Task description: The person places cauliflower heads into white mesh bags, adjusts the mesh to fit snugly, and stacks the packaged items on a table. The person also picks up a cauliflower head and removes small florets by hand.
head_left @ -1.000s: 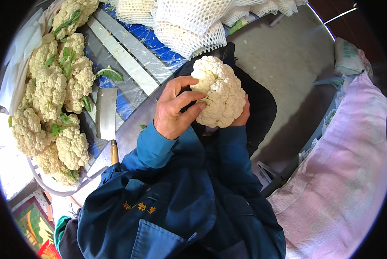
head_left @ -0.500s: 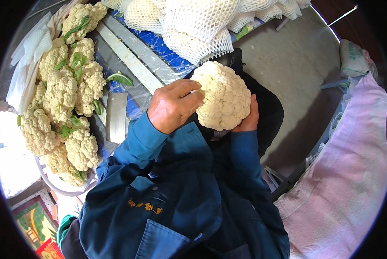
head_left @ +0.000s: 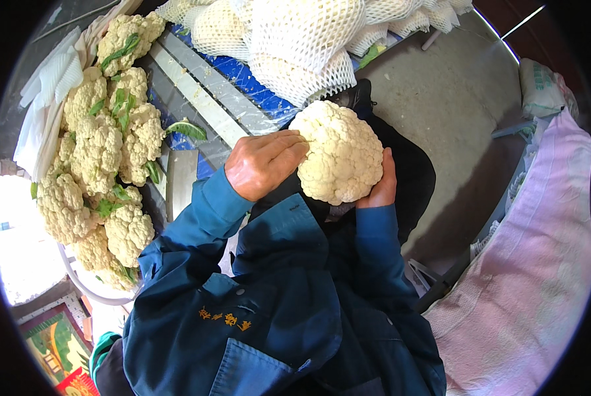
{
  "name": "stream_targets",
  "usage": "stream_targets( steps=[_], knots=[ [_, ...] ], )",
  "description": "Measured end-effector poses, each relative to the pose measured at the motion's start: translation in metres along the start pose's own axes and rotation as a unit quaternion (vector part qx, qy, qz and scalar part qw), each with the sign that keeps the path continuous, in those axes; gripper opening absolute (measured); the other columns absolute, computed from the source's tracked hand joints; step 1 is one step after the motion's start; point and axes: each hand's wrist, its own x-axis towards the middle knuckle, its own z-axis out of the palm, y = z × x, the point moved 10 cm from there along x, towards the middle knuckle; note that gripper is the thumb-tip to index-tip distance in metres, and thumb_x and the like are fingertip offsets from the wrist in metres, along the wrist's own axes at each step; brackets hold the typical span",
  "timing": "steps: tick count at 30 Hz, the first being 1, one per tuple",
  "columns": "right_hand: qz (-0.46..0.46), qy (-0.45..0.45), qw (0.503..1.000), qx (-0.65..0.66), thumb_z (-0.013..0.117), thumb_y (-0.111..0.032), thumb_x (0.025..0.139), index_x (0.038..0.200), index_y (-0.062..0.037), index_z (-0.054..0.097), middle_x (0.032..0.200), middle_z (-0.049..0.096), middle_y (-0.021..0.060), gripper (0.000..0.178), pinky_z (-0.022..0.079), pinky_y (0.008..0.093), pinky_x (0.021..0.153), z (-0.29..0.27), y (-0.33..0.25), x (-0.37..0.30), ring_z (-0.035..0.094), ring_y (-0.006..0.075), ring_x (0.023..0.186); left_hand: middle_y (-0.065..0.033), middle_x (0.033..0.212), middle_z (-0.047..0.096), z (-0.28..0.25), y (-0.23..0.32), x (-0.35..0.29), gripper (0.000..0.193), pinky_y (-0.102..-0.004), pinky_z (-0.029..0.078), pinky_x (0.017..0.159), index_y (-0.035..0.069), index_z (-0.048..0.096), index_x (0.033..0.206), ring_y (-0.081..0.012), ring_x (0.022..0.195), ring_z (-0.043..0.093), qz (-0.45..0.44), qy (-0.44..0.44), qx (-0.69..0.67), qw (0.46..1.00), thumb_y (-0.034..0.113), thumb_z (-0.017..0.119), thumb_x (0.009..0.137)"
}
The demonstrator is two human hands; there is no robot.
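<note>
A large cream-white cauliflower (head_left: 340,153) is held up over my lap, its curd facing up. My right hand (head_left: 381,181) supports it from the right and below; most of those fingers are hidden under the head. From the left, my left hand (head_left: 264,163) has its fingers drawn together and bent against the cauliflower's edge. The left thumb and the exact fingertips are out of sight, so any small piece between them cannot be made out.
Several bare cauliflowers (head_left: 97,155) with bits of green leaf are heaped at the left beside white foam netting (head_left: 61,72). Net-wrapped cauliflowers (head_left: 302,39) lie on the far blue-and-grey surface. A loose leaf (head_left: 187,129) rests there. A pinkish woven cloth (head_left: 513,297) hangs at the right.
The fingers of my left hand have slid from the cauliflower's top face to its left edge and closed together. My right hand keeps its hold. The whole view has shifted slightly.
</note>
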Motion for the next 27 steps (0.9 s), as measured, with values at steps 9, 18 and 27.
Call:
stream_targets(
  steps=[9, 18, 27],
  knots=[
    [-0.009, -0.010, 1.000, -0.025, 0.046, -0.043, 0.106, 0.144, 0.0012, 0.048, 0.144, 0.056, 0.0166, 0.059, 0.045, 0.0423, 0.111, 0.002, -0.001, -0.001, 0.056, 0.0303, 0.130, -0.0154, 0.099, 0.072, 0.002, -0.010, -0.011, 0.026, -0.0384, 0.063, 0.074, -0.001, 0.070, 0.100, -0.0322, 0.092, 0.074, -0.004, 0.052, -0.006, 0.999, 0.001, 0.078, 0.075],
    [-0.020, -0.007, 0.999, -0.029, 0.048, -0.043, 0.106, 0.144, 0.0013, 0.048, 0.143, 0.057, 0.0166, 0.059, 0.045, 0.0411, 0.110, 0.002, -0.002, -0.001, 0.058, 0.0289, 0.128, -0.0164, 0.096, 0.071, 0.003, -0.010, -0.012, 0.028, -0.0399, 0.062, 0.074, -0.002, 0.065, 0.102, -0.0342, 0.093, 0.073, -0.013, 0.055, 0.008, 0.998, -0.004, 0.076, 0.076],
    [-0.026, 0.000, 0.999, -0.035, 0.050, -0.042, 0.105, 0.143, 0.0025, 0.049, 0.142, 0.058, 0.0161, 0.058, 0.046, 0.0402, 0.109, -0.003, -0.001, 0.001, 0.058, 0.0284, 0.128, -0.0168, 0.096, 0.070, 0.004, -0.011, -0.011, 0.031, -0.0404, 0.062, 0.073, -0.002, 0.062, 0.103, -0.0357, 0.092, 0.073, -0.020, 0.041, 0.011, 0.999, -0.008, 0.073, 0.075]
  ],
)
